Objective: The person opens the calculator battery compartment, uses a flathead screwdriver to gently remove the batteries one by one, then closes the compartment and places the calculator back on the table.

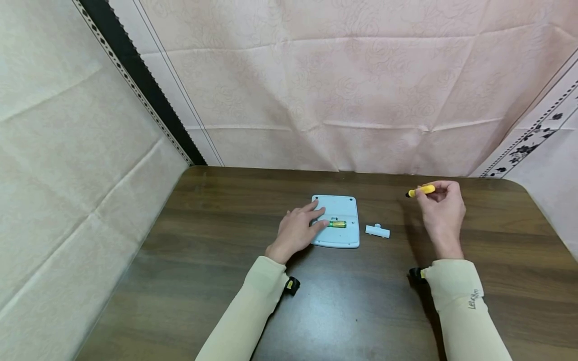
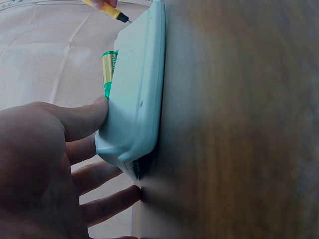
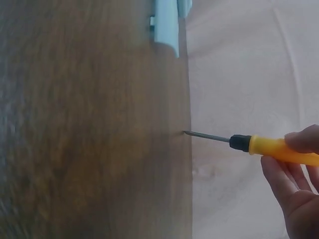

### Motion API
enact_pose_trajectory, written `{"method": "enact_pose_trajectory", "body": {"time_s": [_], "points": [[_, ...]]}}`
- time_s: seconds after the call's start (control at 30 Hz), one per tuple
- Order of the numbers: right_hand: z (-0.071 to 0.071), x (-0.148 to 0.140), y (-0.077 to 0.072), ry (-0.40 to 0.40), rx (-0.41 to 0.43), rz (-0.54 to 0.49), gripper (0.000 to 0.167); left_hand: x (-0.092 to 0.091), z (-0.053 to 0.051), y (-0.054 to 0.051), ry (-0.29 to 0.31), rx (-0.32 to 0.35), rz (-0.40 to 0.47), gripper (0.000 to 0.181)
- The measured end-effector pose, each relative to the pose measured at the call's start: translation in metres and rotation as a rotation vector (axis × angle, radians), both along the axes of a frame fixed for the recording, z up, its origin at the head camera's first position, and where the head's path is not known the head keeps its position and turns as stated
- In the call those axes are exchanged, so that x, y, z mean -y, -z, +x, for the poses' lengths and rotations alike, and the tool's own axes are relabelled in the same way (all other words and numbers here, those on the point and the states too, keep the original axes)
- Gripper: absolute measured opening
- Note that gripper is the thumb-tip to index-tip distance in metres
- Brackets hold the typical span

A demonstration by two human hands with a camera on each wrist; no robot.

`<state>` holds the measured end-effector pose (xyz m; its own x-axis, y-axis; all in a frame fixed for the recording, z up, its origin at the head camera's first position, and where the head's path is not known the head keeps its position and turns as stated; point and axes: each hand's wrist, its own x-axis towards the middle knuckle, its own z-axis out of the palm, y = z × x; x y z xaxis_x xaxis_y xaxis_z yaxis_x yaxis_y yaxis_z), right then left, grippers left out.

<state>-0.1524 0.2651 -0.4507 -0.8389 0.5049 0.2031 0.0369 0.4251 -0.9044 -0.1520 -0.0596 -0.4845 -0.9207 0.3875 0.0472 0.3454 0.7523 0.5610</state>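
while the left hand (image 1: 295,229) rests, fingers spread, on the blue device (image 1: 338,208) on the table (image 1: 356,296), the right hand (image 1: 444,210) pinches a yellow screwdriver (image 1: 426,189); firm bracing and an upright tip should help; a loose cover (image 1: 377,230) sits just beside; the far edge is near, more room nearer the person.

Flat on a brown wood-grain table (image 1: 338,306), a light-blue device (image 1: 336,237) with rounded corners, back side up, with a green-and-gold battery (image 1: 337,224) in its uncovered compartment and the left hand (image 1: 294,229) touching its left part, fingers spread. Just to its right, apart from it, a small light-blue cover (image 1: 377,231) with a tab. Farther right, pinched above the table by the right hand (image 1: 444,209), a yellow-handled screwdriver (image 1: 426,189) with black collar and slim metal shaft, tip pointing left
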Motion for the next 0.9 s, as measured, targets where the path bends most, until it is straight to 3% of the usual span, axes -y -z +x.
{"method": "enact_pose_trajectory", "body": {"time_s": [0.2,0.43,0.9], "points": [[0.002,-0.003,0.0,-0.021,0.09,0.18,0.032,0.0,0.0,0.001,-0.001,-0.001,0.001,0.048],[0.004,-0.007,0.0,-0.076,0.07,0.387,0.023,0.0,0.0,0.001,-0.002,-0.002,0.001,0.048],[0.006,-0.013,0.002,-0.178,0.202,0.517,0.023,-0.001,0.0,0.0,-0.002,-0.007,0.001,0.048]]}}
